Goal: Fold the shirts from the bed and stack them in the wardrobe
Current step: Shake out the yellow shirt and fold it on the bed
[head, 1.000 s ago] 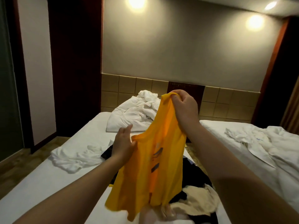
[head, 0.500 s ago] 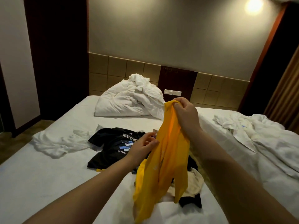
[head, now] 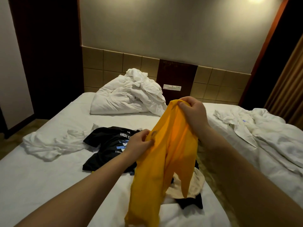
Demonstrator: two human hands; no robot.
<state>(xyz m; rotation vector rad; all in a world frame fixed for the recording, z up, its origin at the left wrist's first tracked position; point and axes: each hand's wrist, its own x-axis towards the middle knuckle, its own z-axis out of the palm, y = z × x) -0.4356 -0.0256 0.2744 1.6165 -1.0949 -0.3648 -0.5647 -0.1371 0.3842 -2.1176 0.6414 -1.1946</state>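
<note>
Between the two hands, held up over the bed (head: 49, 185), hangs a yellow shirt (head: 170, 153), bunched and unfolded. The right hand (head: 193, 112), the higher one, grips the shirt's top edge, fingers and thumb curled round a gather of cloth. The left hand (head: 139, 143), lower, pinches the shirt's left edge between thumb and curled fingers. The cloth trails down below both hands to the bottom of the view.

Just under and beyond the left hand, a black T-shirt (head: 106, 145) with white and blue print lies spread on the sheet. Below the right forearm, partly behind the yellow shirt, a cream garment (head: 195, 184) lies on a dark garment (head: 191, 202). Left of the left hand lies a crumpled white cloth (head: 49, 143). Beyond both hands, a heaped white duvet (head: 129, 97) sits at the bed's head. Right of the right arm, rumpled white bedding (head: 262, 128) covers a second bed.
</note>
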